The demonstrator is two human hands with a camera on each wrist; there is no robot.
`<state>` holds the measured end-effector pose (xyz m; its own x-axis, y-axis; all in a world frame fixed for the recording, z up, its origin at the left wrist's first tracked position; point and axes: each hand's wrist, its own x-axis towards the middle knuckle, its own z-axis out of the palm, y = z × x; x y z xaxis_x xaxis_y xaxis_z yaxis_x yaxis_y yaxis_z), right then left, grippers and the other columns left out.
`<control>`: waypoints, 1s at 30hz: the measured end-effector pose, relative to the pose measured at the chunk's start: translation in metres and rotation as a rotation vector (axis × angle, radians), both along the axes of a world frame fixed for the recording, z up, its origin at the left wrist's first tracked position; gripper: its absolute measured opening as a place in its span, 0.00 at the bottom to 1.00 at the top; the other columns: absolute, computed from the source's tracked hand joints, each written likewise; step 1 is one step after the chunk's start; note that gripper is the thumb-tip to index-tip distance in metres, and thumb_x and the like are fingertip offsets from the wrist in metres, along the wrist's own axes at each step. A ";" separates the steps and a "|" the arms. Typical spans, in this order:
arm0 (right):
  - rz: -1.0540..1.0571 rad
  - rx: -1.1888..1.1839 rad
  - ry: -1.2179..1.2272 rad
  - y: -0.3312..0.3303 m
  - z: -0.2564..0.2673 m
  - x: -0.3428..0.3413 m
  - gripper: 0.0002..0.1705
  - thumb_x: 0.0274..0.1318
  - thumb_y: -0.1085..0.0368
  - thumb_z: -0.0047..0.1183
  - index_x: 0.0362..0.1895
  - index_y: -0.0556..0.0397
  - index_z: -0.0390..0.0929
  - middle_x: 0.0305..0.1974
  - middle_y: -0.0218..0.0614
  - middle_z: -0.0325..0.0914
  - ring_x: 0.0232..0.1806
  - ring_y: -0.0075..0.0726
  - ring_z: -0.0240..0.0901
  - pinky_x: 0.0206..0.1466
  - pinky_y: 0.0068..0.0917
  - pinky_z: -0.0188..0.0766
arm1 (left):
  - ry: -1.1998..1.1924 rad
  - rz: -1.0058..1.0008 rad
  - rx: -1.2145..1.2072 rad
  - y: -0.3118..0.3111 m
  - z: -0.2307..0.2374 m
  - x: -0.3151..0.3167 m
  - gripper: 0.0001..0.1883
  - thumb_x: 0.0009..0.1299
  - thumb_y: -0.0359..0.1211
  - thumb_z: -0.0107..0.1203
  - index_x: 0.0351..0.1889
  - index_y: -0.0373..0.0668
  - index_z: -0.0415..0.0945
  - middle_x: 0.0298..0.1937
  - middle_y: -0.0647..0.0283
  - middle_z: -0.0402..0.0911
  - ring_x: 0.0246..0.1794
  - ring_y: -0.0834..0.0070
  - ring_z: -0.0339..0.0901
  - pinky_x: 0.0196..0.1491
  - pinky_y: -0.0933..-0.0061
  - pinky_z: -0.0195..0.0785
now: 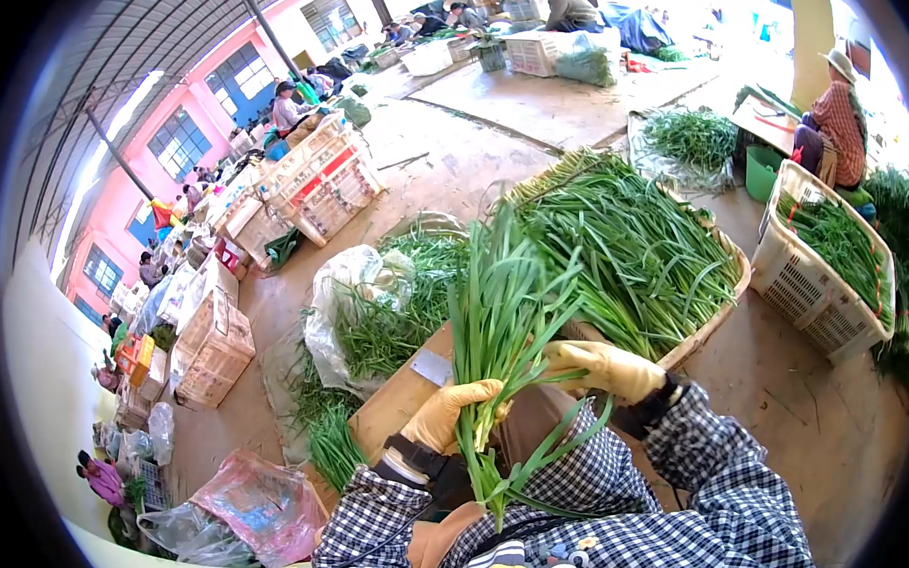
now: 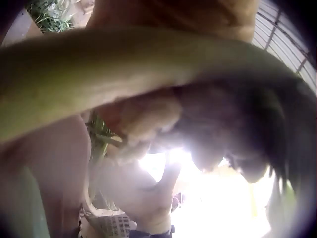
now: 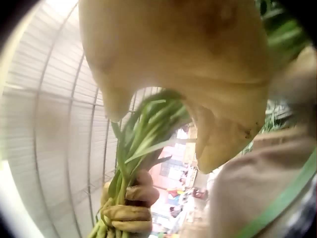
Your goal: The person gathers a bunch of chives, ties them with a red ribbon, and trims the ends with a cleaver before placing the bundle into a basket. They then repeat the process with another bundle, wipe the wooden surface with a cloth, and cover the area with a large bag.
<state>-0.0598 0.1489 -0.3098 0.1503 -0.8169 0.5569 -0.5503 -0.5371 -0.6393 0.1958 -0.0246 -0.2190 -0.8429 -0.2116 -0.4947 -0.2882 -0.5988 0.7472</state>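
A bunch of long green leafy stalks [image 1: 504,306] stands upright in the left hand [image 1: 448,416], whose gloved fingers curl round its pale lower part. Beside the bunch, the gloved right hand [image 1: 612,372] has its thumb and fingers apart; in the right wrist view this hand [image 3: 183,64] arches in front of the held stalks [image 3: 148,129], and a leaf lies close to one fingertip. Below the left hand, more leaves [image 1: 493,481] hang over the lap. A pale stalk [image 2: 124,69] crosses the left wrist view, blurred, hiding much of the grip.
A crate heaped with greens [image 1: 626,250] stands ahead, beside a wooden board [image 1: 395,397]. Loose greens [image 1: 413,313] with clear plastic lie left of it. Another crate [image 1: 819,312] and a seated person [image 1: 838,127] are at right. Pink plastic [image 1: 261,508] lies lower left.
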 end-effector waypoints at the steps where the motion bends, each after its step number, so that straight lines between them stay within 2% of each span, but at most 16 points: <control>1: 0.118 0.199 -0.352 -0.013 0.028 0.020 0.29 0.74 0.70 0.46 0.76 0.56 0.59 0.66 0.41 0.75 0.67 0.40 0.70 0.72 0.35 0.65 | -0.009 -0.019 -0.042 0.004 0.020 0.006 0.17 0.71 0.36 0.60 0.53 0.36 0.78 0.36 0.57 0.83 0.25 0.74 0.79 0.23 0.78 0.74; 4: 0.301 0.528 -1.171 -0.052 0.089 0.061 0.37 0.66 0.61 0.45 0.78 0.55 0.55 0.75 0.36 0.60 0.77 0.36 0.56 0.85 0.39 0.44 | 0.151 0.031 -0.280 0.013 0.045 0.023 0.22 0.67 0.32 0.61 0.58 0.37 0.74 0.40 0.60 0.82 0.27 0.75 0.79 0.31 0.76 0.76; 6: 0.011 0.030 -0.162 -0.116 0.029 0.043 0.35 0.70 0.62 0.46 0.77 0.56 0.55 0.73 0.47 0.63 0.73 0.40 0.61 0.79 0.39 0.56 | 0.133 -0.069 -0.396 -0.001 0.055 0.044 0.26 0.68 0.29 0.62 0.64 0.37 0.71 0.42 0.64 0.81 0.36 0.77 0.78 0.37 0.76 0.74; 7: 0.055 0.052 -0.174 -0.126 0.041 0.058 0.35 0.70 0.62 0.46 0.77 0.56 0.55 0.73 0.47 0.63 0.73 0.40 0.61 0.79 0.39 0.56 | 0.136 -0.038 -0.510 -0.010 0.045 0.053 0.26 0.68 0.30 0.63 0.64 0.37 0.72 0.43 0.66 0.81 0.39 0.78 0.77 0.40 0.76 0.73; 10: 0.343 0.412 -1.231 -0.139 0.150 0.127 0.26 0.64 0.65 0.60 0.65 0.54 0.73 0.51 0.33 0.82 0.46 0.30 0.82 0.49 0.29 0.80 | 0.135 0.009 -0.784 -0.047 0.015 0.085 0.25 0.68 0.35 0.67 0.62 0.39 0.76 0.48 0.69 0.82 0.47 0.82 0.75 0.49 0.77 0.72; 11: 0.321 0.418 -1.263 -0.142 0.164 0.148 0.19 0.64 0.65 0.61 0.58 0.54 0.78 0.46 0.31 0.84 0.42 0.26 0.82 0.46 0.26 0.79 | 0.031 -0.003 -0.920 -0.055 0.017 0.094 0.23 0.68 0.36 0.68 0.59 0.39 0.78 0.50 0.69 0.83 0.49 0.81 0.76 0.51 0.77 0.72; 16: 0.173 0.332 -0.743 -0.189 0.142 0.201 0.17 0.56 0.65 0.68 0.47 0.59 0.81 0.39 0.31 0.84 0.41 0.23 0.79 0.46 0.25 0.78 | 0.126 0.233 -0.952 -0.085 0.001 0.130 0.21 0.63 0.39 0.73 0.51 0.41 0.83 0.45 0.65 0.87 0.46 0.77 0.81 0.52 0.75 0.74; 18: 0.140 0.239 -0.577 -0.205 0.107 0.219 0.18 0.55 0.67 0.69 0.49 0.59 0.81 0.41 0.32 0.85 0.43 0.24 0.78 0.49 0.26 0.78 | 0.173 0.272 -1.324 -0.098 -0.026 0.141 0.24 0.62 0.38 0.74 0.55 0.42 0.81 0.48 0.64 0.86 0.48 0.73 0.82 0.54 0.71 0.74; 19: 0.115 0.290 -0.555 -0.211 0.088 0.226 0.22 0.54 0.69 0.69 0.52 0.59 0.79 0.44 0.33 0.85 0.45 0.26 0.78 0.52 0.27 0.77 | 0.166 0.285 -1.310 -0.108 -0.047 0.150 0.24 0.62 0.38 0.74 0.55 0.42 0.81 0.48 0.64 0.86 0.48 0.73 0.82 0.54 0.71 0.74; 22: 0.331 0.551 -1.176 -0.237 -0.002 0.241 0.33 0.56 0.70 0.67 0.65 0.57 0.69 0.57 0.37 0.79 0.56 0.27 0.75 0.61 0.30 0.74 | 0.126 0.198 -1.073 -0.144 -0.148 0.180 0.24 0.69 0.33 0.66 0.62 0.39 0.74 0.60 0.60 0.79 0.55 0.70 0.80 0.54 0.67 0.80; 24: 0.341 0.615 -1.143 -0.243 -0.038 0.230 0.34 0.57 0.69 0.67 0.66 0.56 0.68 0.59 0.37 0.77 0.57 0.29 0.74 0.61 0.31 0.73 | 0.010 0.077 -1.545 -0.161 -0.219 0.191 0.25 0.74 0.36 0.60 0.67 0.39 0.69 0.66 0.56 0.75 0.61 0.62 0.77 0.62 0.63 0.77; 25: 0.362 0.659 -1.110 -0.244 -0.024 0.232 0.34 0.57 0.68 0.67 0.66 0.56 0.67 0.60 0.38 0.76 0.58 0.31 0.73 0.62 0.32 0.73 | -0.013 -0.024 -1.853 -0.148 -0.177 0.193 0.26 0.76 0.36 0.56 0.69 0.40 0.66 0.68 0.56 0.73 0.64 0.60 0.74 0.68 0.56 0.71; 26: 0.490 0.770 -1.621 -0.236 -0.011 0.229 0.35 0.57 0.66 0.69 0.66 0.55 0.68 0.60 0.39 0.76 0.59 0.35 0.73 0.59 0.36 0.74 | -0.007 -0.022 -1.841 -0.151 -0.186 0.188 0.26 0.76 0.36 0.56 0.69 0.40 0.66 0.68 0.56 0.73 0.64 0.60 0.74 0.68 0.56 0.71; 28: 0.302 0.650 -0.913 -0.249 -0.011 0.224 0.35 0.56 0.64 0.70 0.65 0.54 0.69 0.59 0.38 0.75 0.58 0.34 0.72 0.57 0.36 0.75 | 0.183 0.289 -1.102 -0.154 -0.192 0.169 0.29 0.72 0.40 0.60 0.69 0.41 0.67 0.66 0.58 0.75 0.64 0.63 0.74 0.69 0.54 0.66; 29: 0.235 0.287 -0.315 -0.261 -0.021 0.219 0.34 0.55 0.65 0.70 0.64 0.53 0.70 0.59 0.39 0.75 0.57 0.33 0.71 0.56 0.35 0.75 | 0.293 0.313 -0.653 -0.150 -0.179 0.169 0.30 0.70 0.42 0.63 0.67 0.41 0.69 0.64 0.60 0.76 0.62 0.64 0.75 0.71 0.55 0.61; 30: 0.407 0.350 -0.513 -0.261 -0.033 0.217 0.31 0.60 0.57 0.66 0.65 0.52 0.73 0.67 0.46 0.68 0.65 0.45 0.67 0.68 0.49 0.64 | 0.294 0.314 -0.650 -0.148 -0.160 0.164 0.30 0.70 0.42 0.63 0.67 0.41 0.69 0.64 0.60 0.76 0.62 0.64 0.75 0.71 0.55 0.61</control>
